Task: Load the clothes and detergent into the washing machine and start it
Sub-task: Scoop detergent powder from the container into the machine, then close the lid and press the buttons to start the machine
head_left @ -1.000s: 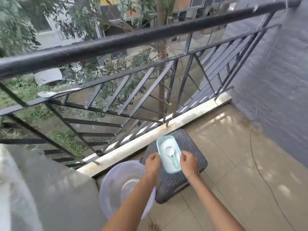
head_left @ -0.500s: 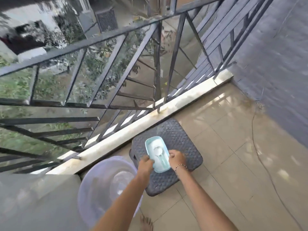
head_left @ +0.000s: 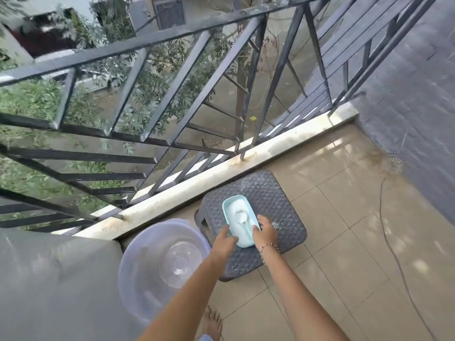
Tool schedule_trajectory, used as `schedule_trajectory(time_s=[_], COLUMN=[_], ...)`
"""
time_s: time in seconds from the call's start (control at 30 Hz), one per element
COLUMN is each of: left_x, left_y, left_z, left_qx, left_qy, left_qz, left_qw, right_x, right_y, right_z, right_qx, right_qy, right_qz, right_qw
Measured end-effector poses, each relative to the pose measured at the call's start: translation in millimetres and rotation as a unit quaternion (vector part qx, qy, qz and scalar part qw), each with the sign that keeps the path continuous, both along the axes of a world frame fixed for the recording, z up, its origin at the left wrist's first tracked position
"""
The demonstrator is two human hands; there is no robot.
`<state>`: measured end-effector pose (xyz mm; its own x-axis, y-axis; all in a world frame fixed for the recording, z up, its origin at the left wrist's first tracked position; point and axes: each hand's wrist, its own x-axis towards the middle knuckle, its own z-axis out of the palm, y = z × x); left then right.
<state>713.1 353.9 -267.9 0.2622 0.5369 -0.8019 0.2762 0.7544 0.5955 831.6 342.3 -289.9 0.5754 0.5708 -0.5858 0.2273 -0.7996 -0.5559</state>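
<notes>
A light blue rectangular detergent box (head_left: 239, 219) full of white powder rests on a dark woven plastic stool (head_left: 270, 200). A white scoop (head_left: 241, 216) lies in the powder. My left hand (head_left: 225, 239) grips the box's near left edge. My right hand (head_left: 264, 230), with a bead bracelet at the wrist, holds the near right edge. The grey-white top of the washing machine (head_left: 49, 286) fills the lower left corner. No clothes are in sight.
A translucent basin (head_left: 138, 271) holding a clear bowl (head_left: 182, 264) stands on the tiled floor between the machine and the stool. A black metal railing (head_left: 172, 89) on a pale curb runs behind. A grey wall (head_left: 413, 99) and a thin cable (head_left: 384, 217) lie right. My bare foot (head_left: 213, 326) is below.
The camera has tilted down and closer to the stool. Both hands have stayed at the box's near end, on either side of it; the box has not left the stool.
</notes>
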Motion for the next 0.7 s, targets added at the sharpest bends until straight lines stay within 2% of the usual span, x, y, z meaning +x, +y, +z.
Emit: schedule_trajectory(time_s=[0.23,0.3,0.5,0.7], left_x=[-49,-73,-176,-296], left_y=[0,-1,-30,-56], left_z=[59,81,166,230], left_qx=[0.056,0.079,0.187,0.272], left_qy=[0.038,0.024,-0.027,-0.019], left_qz=[0.107,0.137,0.200,0.283], left_qw=[0.992,0.987,0.961,0.920], right_x=[-53,-78,-180,-306], right_y=[3,2,-3,-14], right_z=[52,76,162,224], right_qx=[0.120,0.160,0.287,0.341], right_qy=[-0.017,-0.015,0.062,0.108], right_qz=[0.005,0.014,0.064,0.132], right_qw=[0.993,0.987,0.954,0.925])
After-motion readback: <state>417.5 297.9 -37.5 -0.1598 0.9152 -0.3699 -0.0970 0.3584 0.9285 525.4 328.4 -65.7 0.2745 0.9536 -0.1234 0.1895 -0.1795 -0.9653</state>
